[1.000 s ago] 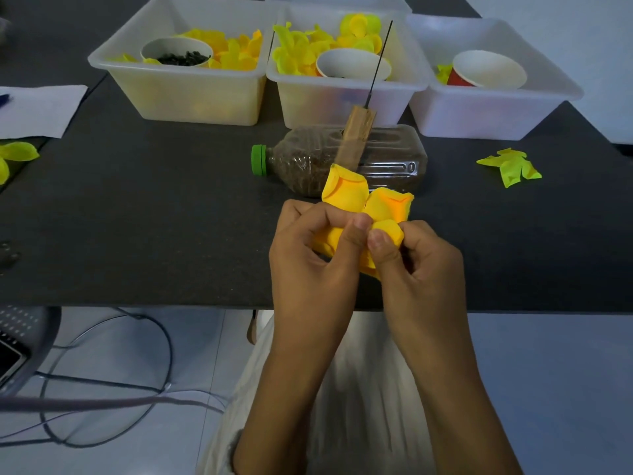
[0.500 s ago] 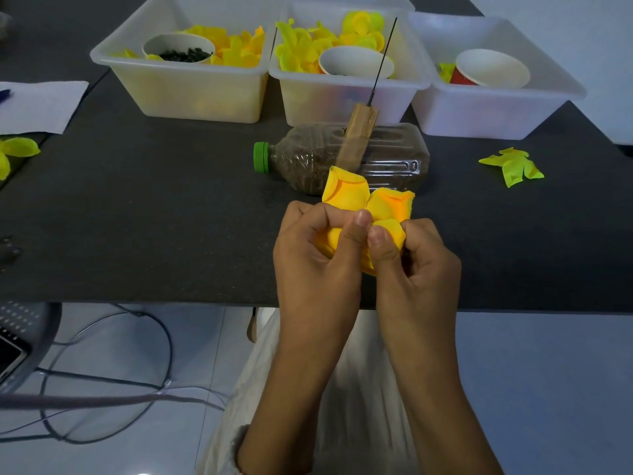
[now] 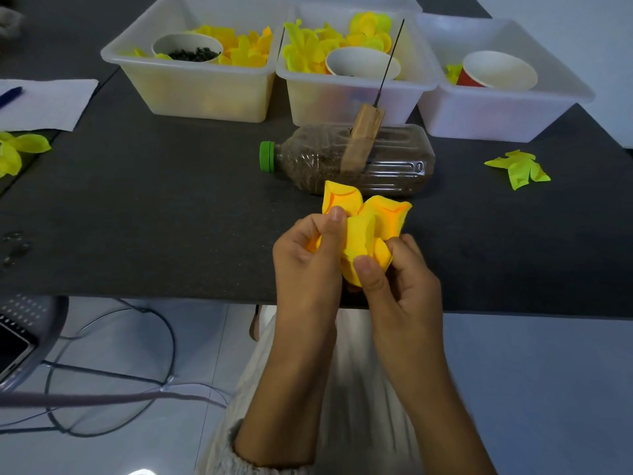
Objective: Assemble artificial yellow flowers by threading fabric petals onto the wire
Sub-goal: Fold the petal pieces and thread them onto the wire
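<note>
Yellow fabric petals (image 3: 363,231) bunched over the near edge of the black table (image 3: 154,214), held by both hands. Left hand (image 3: 308,258) fingers curled, thumb pinching the left petal; right hand (image 3: 400,279) thumb and fingers pinching the lower right fold. Just beyond the petals: a clear bottle (image 3: 349,159) with green cap lying on its side, a wooden block (image 3: 364,132) stuck on it carrying an upright wire (image 3: 390,60). Right of bottle: loose green-yellow petal piece (image 3: 519,168). Beyond the bottle: three white bins (image 3: 202,94), holding yellow petals and paper cups.
</note>
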`<action>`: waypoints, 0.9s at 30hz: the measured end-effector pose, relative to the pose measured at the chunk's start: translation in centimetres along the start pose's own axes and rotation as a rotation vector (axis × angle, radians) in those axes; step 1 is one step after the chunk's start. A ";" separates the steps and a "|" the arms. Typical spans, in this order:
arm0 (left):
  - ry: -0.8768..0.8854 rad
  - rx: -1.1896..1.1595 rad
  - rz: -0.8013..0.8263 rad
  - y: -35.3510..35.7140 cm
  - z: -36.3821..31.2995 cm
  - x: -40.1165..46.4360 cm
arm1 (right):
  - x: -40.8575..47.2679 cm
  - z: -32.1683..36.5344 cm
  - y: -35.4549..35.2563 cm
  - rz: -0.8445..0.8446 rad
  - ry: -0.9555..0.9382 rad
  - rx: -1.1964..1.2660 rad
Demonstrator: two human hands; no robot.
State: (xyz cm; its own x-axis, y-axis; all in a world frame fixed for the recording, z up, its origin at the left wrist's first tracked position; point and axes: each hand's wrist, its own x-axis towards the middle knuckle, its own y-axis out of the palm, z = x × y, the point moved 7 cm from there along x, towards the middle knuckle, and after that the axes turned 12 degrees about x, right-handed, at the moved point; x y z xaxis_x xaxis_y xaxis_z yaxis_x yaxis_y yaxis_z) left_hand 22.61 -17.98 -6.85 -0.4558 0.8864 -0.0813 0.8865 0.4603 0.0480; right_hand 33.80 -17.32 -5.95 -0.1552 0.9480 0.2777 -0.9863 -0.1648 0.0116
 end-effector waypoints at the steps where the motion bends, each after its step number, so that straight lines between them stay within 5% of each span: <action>1: -0.025 -0.020 0.034 0.1 0.3 0.0 | 0.0 0.0 0.0 -0.005 0.000 0.004; 9: -0.294 -0.262 0.325 1.6 1.6 0.4 | 0.3 0.9 -0.5 0.049 -0.017 -0.026; 14: 0.042 0.067 0.061 0.5 -0.2 0.1 | 0.4 0.9 -1.5 -0.087 -0.018 -0.056; 21: 0.173 0.139 -0.143 0.3 -1.8 -1.0 | -0.1 3.0 -1.6 -0.243 -0.184 -0.182; 27: 0.341 0.255 -0.256 0.3 -3.2 -2.0 | 0.1 2.7 -1.3 -0.192 0.058 -0.001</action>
State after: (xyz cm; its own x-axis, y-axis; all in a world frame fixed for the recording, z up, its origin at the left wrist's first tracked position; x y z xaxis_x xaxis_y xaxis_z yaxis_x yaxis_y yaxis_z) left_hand 23.51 -19.43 -3.53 -0.6241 0.7318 0.2740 0.7144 0.6764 -0.1794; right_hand 35.19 -17.72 -3.37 0.0324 0.9760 0.2152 -0.9981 0.0204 0.0578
